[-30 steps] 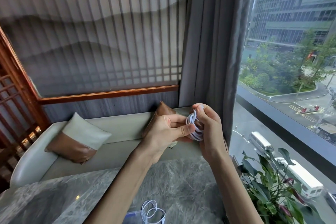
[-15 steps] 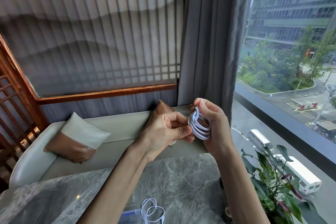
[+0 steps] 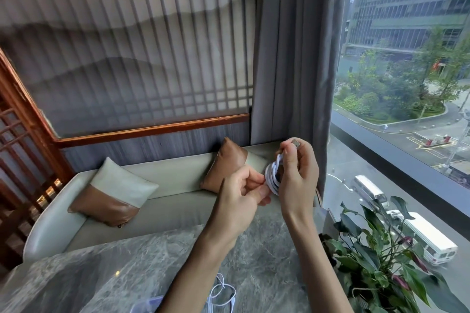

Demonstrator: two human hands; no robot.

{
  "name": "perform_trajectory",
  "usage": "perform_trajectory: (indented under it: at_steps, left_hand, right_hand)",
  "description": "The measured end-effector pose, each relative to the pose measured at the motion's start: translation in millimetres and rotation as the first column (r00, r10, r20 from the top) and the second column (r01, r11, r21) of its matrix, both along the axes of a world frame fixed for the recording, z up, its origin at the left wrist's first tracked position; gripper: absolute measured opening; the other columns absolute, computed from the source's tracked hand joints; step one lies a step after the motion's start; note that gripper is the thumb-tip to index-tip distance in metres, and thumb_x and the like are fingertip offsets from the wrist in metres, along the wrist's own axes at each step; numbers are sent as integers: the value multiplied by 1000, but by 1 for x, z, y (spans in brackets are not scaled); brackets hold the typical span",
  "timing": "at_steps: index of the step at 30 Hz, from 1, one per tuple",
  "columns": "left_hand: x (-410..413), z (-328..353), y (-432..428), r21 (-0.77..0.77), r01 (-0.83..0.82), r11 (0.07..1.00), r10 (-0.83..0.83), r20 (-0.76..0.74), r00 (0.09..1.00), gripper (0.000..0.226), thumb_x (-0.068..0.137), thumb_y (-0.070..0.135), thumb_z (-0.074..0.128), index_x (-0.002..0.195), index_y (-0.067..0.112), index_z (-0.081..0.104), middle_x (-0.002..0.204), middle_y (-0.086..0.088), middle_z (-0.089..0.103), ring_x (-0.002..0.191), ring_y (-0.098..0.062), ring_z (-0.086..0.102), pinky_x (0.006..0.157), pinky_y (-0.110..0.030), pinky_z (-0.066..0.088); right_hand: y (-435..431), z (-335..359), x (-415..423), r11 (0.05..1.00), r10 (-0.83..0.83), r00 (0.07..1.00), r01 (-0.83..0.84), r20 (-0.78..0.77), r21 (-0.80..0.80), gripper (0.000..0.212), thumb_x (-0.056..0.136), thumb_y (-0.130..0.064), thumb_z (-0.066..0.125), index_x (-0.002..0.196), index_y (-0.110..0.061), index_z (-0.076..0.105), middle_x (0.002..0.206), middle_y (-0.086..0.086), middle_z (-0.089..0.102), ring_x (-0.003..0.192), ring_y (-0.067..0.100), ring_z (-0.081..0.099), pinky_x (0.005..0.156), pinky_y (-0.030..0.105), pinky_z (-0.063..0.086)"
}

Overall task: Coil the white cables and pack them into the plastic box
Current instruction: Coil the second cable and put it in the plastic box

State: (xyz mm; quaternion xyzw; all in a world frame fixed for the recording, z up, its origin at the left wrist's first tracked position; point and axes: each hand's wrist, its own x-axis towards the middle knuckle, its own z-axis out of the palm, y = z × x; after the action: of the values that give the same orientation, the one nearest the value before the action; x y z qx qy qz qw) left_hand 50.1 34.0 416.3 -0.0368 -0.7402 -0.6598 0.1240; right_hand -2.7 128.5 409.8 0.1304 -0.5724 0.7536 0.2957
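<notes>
Both bare forearms rise from the lower edge and converge. The left grip [image 3: 243, 192], fingers curled, pinches the white coil [image 3: 271, 178] between thumb and forefinger. The right grip [image 3: 298, 175] stands higher, holding the coil's other side with its fingertips pinched together on top.

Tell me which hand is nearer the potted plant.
Right. The right hand, gripping the coiled cable, is up-left of the plant; the left hand sits beyond it, farther left.

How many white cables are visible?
2: coiled cable in left hand and right hand; loose cable on table by plastic box. Others may be hidden.
</notes>
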Motion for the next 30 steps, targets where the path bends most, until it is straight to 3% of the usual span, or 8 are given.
perform_trajectory:
  at_steps: [5,7,11,13,16,19,23,30]
  left_hand:
    - [9,-9,3,-7,5,1000,-5,-23,1000,12,91,-4,60,82,3,59,74,-9,63,69,-13,61,63,-17,51]
    - [11,-8,-1,28,44,999,-44,-13,999,10,93,1,57,83,2,59,76,-10,62,71,-14,60,66,-17,51]
    - [6,0,-6,72,137,988,-138,4,990,36,94,40,44,89,7,58,77,-4,63,72,-13,60,66,-25,50]
    - [2,-2,0,-77,46,996,-53,-85,995,36,96,46,40,98,14,56,84,6,69,74,-7,64,65,-28,52]
    - [-3,-7,6,-317,-163,935,63,-303,951,34,101,43,30,112,20,52,105,10,68,96,-4,65,81,-33,53]
    - [-9,-7,3,-428,-189,884,0,-404,915,33,104,36,28,127,24,48,118,13,62,109,-5,62,88,-34,52]
    - [-14,-5,4,-441,-182,879,-31,-434,900,36,104,36,27,124,20,52,113,9,63,105,-12,64,86,-39,53]
    - [-16,-1,6,-282,-240,929,61,-524,849,37,100,24,32,130,24,53,115,26,60,106,10,57,89,-3,38]
  right_hand:
    - [-5,-3,3,992,-8,999,3,-43,-126,17,103,1,36,96,1,51,61,-20,58,52,-9,49,51,3,40]
    - [-5,-6,3,997,-54,998,52,-39,-65,15,104,-5,39,96,-3,51,69,-20,57,60,-6,51,59,7,42]
    - [-8,-7,4,989,-56,991,73,-125,130,11,104,-18,42,102,-17,52,85,-7,55,73,9,54,70,24,44]
    - [-11,-3,8,990,36,990,-17,-139,137,10,104,-20,43,103,-19,53,87,-4,56,72,14,56,69,27,46]
    - [-8,-4,10,995,78,991,-69,-110,78,10,103,-20,46,103,-19,56,87,-8,61,75,9,61,69,20,49]
    - [1,-6,9,999,21,998,-20,-59,26,9,103,-13,50,102,-11,59,91,2,64,75,2,62,64,11,48]
    - [4,-3,12,1000,-18,1000,18,5,11,8,101,-14,53,99,-11,60,86,-5,65,72,-4,63,62,7,47]
    - [19,8,16,993,103,989,-109,109,54,6,93,-20,67,91,-20,72,88,2,75,83,19,72,77,39,58]
